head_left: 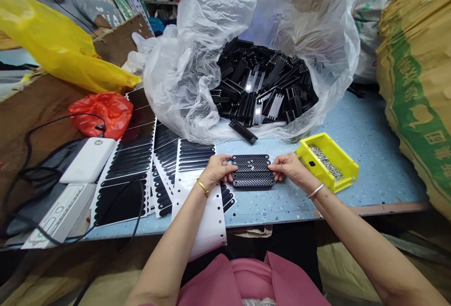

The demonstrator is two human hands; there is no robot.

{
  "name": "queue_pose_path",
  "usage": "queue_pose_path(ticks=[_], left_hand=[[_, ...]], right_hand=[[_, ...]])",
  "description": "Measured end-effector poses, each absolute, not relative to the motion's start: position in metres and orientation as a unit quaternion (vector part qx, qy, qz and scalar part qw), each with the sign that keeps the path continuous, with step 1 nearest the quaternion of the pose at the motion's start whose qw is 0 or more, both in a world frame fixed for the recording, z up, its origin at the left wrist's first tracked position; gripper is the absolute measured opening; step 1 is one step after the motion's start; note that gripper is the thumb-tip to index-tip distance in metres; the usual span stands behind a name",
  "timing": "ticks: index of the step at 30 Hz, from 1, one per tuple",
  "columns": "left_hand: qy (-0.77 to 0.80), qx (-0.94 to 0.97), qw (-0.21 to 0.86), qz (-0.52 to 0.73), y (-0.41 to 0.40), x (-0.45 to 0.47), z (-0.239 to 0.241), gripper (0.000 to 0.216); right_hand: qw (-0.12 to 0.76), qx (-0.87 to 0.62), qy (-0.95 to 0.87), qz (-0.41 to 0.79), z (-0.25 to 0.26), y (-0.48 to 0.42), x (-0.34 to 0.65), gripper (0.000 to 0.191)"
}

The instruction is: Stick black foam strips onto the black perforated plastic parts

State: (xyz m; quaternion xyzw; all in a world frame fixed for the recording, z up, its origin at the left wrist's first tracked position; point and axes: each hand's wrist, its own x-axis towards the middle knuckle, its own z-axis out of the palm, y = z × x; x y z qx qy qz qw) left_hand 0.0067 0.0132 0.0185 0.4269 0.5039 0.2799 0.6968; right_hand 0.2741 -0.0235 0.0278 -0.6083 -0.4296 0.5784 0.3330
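A row of black plastic strips point(254, 175) with a mesh-patterned top lies side by side on the blue table. Small silvery metal pieces point(251, 165) rest loose on the middle of the row, and others sit at the ends of the strips. At the left ends, my left hand point(219, 170) has its thumb and finger pinched; my right hand point(286, 167) does the same at the right ends. Anything between the fingertips is too small or hidden. Beside my right hand stands a yellow bin point(347, 167) holding many small metal pieces point(326, 161).
Behind the row, a large clear plastic bag point(183, 75) lies open, full of black plastic parts point(264, 80). Sheets of black stickers point(123, 193), a white power bank point(88, 159), a cable and a red bag point(102, 113) are on the left. A brown sack point(416, 85) stands right.
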Motion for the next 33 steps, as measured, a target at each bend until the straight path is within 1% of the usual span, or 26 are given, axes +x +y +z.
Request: queue_pose_path(ticks=[7,15,19,28,33], left_hand=[[0.489,0.436,0.704,0.273,0.016,0.005,0.015,0.079],[0.44,0.449,0.73,0.268,0.022,-0.001,0.011,0.094],[0.431,0.458,0.733,0.258,0.023,-0.002,0.014,0.092],[0.468,0.475,0.713,0.219,0.023,0.0,0.026,0.092],[0.438,0.473,0.729,0.232,0.024,-0.003,0.023,0.092]], right_hand=[[0.322,-0.614,-0.421,0.584,0.03,-0.024,0.275,0.042],[0.304,-0.611,-0.425,0.595,0.033,-0.02,0.275,0.041],[0.307,-0.61,-0.416,0.6,0.033,-0.02,0.275,0.041],[0.292,-0.617,-0.421,0.597,0.031,-0.019,0.277,0.04],[0.298,-0.613,-0.419,0.6,0.032,-0.019,0.277,0.04]])
